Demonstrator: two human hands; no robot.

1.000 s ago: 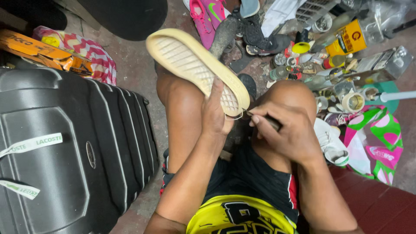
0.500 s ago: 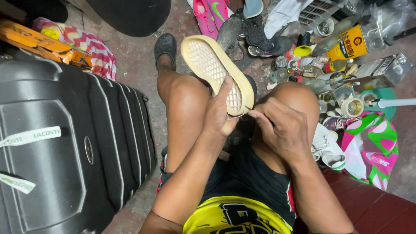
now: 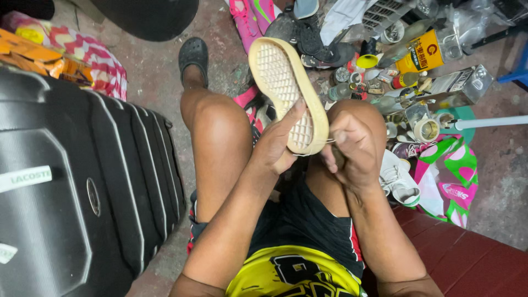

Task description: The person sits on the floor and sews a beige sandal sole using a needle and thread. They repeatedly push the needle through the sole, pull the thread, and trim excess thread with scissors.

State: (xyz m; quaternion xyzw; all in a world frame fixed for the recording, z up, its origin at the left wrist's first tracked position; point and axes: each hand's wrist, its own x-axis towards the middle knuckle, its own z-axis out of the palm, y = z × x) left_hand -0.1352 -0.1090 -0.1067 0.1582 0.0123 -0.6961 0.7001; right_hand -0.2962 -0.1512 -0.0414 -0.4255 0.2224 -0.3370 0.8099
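Black suitcase [image 3: 66,181] at left. Left hand [image 3: 278,144] grips the sole-up shoe [image 3: 286,91] between the knees; right hand [image 3: 352,148], pinched narrow on thread, appears mid-stitch. Next pull calls for steady tension.

a: shoe sole [image 3: 286,91] mat'l?
b: looks like pale rubber, matt, w/ a waffle-grid tread, rough.
a: suitcase [image 3: 71,187] on the left?
b: hard black plastic, ribbed, semi-gloss sheen.
a: floor [image 3: 154,71]?
b: bare concrete, rough & stained. near right it's smooth red tile [image 3: 467,264].
a: far right stuff?
b: shiny metal tin [image 3: 459,82], glass-looking bottles [image 3: 404,49], glossy printed bag [image 3: 448,170]. clog [image 3: 193,55] far left = matt black foam-like plastic.
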